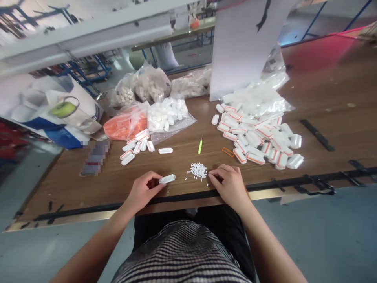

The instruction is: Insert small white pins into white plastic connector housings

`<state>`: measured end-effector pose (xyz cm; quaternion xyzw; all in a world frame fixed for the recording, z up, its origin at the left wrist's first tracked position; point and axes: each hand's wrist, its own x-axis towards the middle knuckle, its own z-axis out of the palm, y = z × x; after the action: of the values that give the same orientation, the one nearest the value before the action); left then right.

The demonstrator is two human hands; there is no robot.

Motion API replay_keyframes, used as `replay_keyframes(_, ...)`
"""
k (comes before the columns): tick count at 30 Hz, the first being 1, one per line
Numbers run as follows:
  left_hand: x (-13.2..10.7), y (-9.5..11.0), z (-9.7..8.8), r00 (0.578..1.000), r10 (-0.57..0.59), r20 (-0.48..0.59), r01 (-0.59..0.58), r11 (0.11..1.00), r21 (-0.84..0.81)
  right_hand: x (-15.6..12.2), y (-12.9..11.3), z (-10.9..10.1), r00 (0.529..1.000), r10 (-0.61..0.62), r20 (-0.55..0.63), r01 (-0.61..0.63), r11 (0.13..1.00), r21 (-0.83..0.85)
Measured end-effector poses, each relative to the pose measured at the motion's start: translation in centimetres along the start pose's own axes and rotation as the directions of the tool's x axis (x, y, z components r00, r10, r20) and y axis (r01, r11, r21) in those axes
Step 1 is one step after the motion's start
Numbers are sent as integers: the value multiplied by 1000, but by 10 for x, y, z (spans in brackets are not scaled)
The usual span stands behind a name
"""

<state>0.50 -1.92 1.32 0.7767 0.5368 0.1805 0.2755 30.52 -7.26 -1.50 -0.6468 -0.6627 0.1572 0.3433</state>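
My left hand (144, 189) pinches a small white oblong plastic piece (167, 179) just above the wooden table's (324, 102) front edge. My right hand (229, 182) rests curled beside a little heap of tiny white pins (198, 170), fingertips pressed together at its right side; what they hold, if anything, is too small to make out. A green-handled pick (200, 146) and an orange ring (227, 151) lie just beyond the heap. One more white piece (165, 150) lies alone further left.
A large pile of white pieces with orange rims (256, 135) lies at the right. A smaller group (137, 146) sits at the left, behind it bags of orange (123, 125) and white parts (167, 114). A white sheet (244, 43) stands at the back.
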Motion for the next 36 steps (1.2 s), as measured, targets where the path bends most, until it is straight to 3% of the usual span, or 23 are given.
replay_keyframes(4,-7,8,9,995,-36,-97,36,999,-5,-4,3,-1,999,-28,-18,29,998,55)
replay_keyframes(11,-11,15,14,992,-75,-99,71,997,-39,-6,6,-4,997,-67,24,66,996,54)
replay_keyframes(19,-21,20,15,997,29,-75,-33,998,-57,-4,9,-1,997,-18,71,16,1000,23)
replay_keyframes(27,-19,14,18,987,136,-89,-139,990,-26,2,7,1,997,75,-24,-74,997,33)
replay_keyframes(31,-20,12,21,977,189,-99,-189,982,11,-2,-15,5,991,94,-93,-85,992,95)
replay_keyframes(36,-22,8,25,965,237,-110,-237,971,10,-2,-65,28,994,-82,78,69,985,161)
